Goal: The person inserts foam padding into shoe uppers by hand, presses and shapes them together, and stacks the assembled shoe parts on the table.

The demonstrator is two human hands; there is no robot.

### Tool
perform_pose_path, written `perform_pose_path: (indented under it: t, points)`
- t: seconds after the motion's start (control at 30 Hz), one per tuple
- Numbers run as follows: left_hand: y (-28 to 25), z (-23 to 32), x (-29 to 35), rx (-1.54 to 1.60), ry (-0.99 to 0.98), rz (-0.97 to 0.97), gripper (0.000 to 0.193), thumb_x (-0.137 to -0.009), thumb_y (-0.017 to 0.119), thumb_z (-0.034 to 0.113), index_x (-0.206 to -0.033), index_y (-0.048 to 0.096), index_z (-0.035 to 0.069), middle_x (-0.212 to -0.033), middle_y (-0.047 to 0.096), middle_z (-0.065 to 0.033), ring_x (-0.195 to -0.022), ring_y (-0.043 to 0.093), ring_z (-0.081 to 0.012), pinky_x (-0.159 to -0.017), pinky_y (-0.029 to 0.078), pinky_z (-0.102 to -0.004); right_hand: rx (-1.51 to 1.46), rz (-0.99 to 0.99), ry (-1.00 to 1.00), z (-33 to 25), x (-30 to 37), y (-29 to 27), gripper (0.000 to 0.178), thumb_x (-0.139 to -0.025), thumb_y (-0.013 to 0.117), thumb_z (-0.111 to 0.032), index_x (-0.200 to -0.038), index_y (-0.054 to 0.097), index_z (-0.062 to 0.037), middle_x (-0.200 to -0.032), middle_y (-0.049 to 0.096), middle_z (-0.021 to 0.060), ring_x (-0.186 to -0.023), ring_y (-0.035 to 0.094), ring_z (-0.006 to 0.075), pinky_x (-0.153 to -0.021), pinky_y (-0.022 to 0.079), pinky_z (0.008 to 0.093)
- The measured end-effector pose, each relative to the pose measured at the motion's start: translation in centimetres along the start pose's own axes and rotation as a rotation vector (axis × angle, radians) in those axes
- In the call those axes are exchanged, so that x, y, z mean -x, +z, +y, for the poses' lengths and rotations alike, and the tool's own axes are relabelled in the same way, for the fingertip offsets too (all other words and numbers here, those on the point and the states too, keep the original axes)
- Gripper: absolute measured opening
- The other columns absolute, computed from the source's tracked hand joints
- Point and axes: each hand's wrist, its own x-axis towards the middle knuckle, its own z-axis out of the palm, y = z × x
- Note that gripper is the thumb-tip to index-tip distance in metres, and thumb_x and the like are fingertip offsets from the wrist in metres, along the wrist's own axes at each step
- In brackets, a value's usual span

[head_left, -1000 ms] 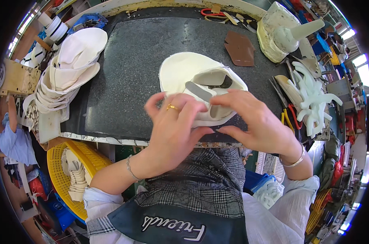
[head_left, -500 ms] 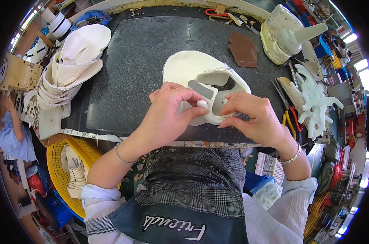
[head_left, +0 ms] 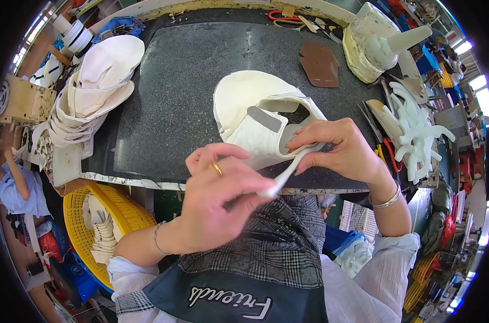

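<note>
Two hands work one white shoe upper (head_left: 260,116) lying on the dark desk (head_left: 163,107), at 12 o'clock from the body. Left hand (head_left: 217,202) has its grip closed on a white strip (head_left: 285,175) pulled toward 7 o'clock; right hand (head_left: 339,148) pinches the collar. Judged step: drawing the strip taut; next calls for steady tension.

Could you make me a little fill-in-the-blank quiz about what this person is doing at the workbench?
1. Both hands work on a white shoe upper lying on a dark ____ slab.
2. The left hand wears a ____ ring on one finger.
3. The right hand has a silver ____ on its wrist.
4. To the left of the slab a stack of white uppers is piled; below it stands a ____ plastic basket.

Missing words: stone; gold; bangle; yellow
</note>
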Motion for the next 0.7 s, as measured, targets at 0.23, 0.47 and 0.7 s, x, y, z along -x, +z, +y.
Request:
perform_pose_path:
  t: [0.23, 0.47, 0.7]
  points:
    - [0.3, -2.3, 0.0, 0.628, -0.734, 0.01, 0.011, -0.078, 0.071, -0.001, -0.089, 0.068, 0.0, -0.091, 0.063, -0.0055, -0.09, 0.054, -0.0122, -0.083, 0.043, -0.0266, -0.058, 0.014, 0.194, -0.7, 0.5, 0.6, 0.022, -0.065, 0.081, -0.005, -0.084, 0.072, -0.0016, -0.083, 0.069, 0.0077, -0.077, 0.063, 0.0179, -0.073, 0.047, 0.0299]
    - [-0.5, -3.1, -3.6, 0.065, -0.342, -0.079, 0.012, -0.073, 0.075, 0.01, -0.083, 0.071, 0.007, -0.082, 0.066, -0.0045, -0.092, 0.055, -0.0195, -0.087, 0.042, -0.0332, -0.012, 0.012, 0.119, -0.9, 0.7, 0.9, 0.016, -0.068, 0.079, -0.005, -0.08, 0.07, -0.0019, -0.077, 0.066, 0.0069, -0.076, 0.061, 0.0179, -0.072, 0.046, 0.0305]
    - [0.2, -3.6, -7.6, -0.018, -0.217, -0.345, 0.015, -0.075, 0.072, 0.012, -0.09, 0.071, 0.011, -0.092, 0.064, -0.0034, -0.105, 0.048, -0.0232, -0.094, 0.037, -0.037, 0.04, -0.004, 0.056, -0.9, 1.0, 1.1, 0.016, -0.068, 0.078, -0.004, -0.08, 0.069, -0.0016, -0.079, 0.065, 0.0084, -0.077, 0.061, 0.0214, -0.074, 0.047, 0.0328]
